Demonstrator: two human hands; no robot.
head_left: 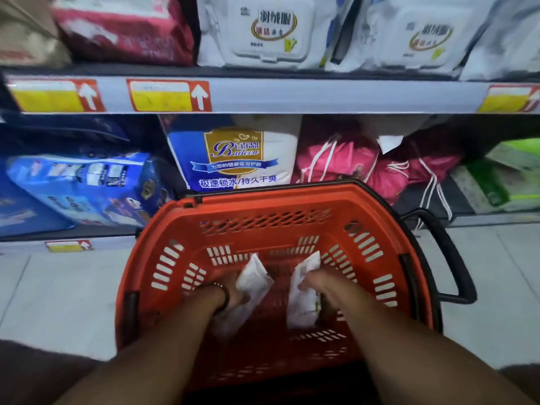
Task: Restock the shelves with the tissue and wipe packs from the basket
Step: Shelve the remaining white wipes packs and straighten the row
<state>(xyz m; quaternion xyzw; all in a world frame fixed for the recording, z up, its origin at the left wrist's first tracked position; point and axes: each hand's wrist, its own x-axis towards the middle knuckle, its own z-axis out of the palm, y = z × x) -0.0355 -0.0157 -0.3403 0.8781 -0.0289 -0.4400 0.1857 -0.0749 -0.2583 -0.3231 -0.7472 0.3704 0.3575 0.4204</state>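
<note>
Flat white packs in red basket (263,201): left hand (233,293) grips 9 o'clock pack (255,277), right hand (323,287) grips 3 o'clock pack (302,304).

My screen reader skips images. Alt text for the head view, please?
Two hands reach into a red basket on the floor: the left hand grips a white pack, the right hand a second pack. Stocked shelves stand behind.

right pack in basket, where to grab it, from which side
Pinch the right pack across its thin middle, coming down from above on its right: it seems to stand on edge, flat faces sideways. The right hand grips it so; the left hand grips the left pack.
</note>
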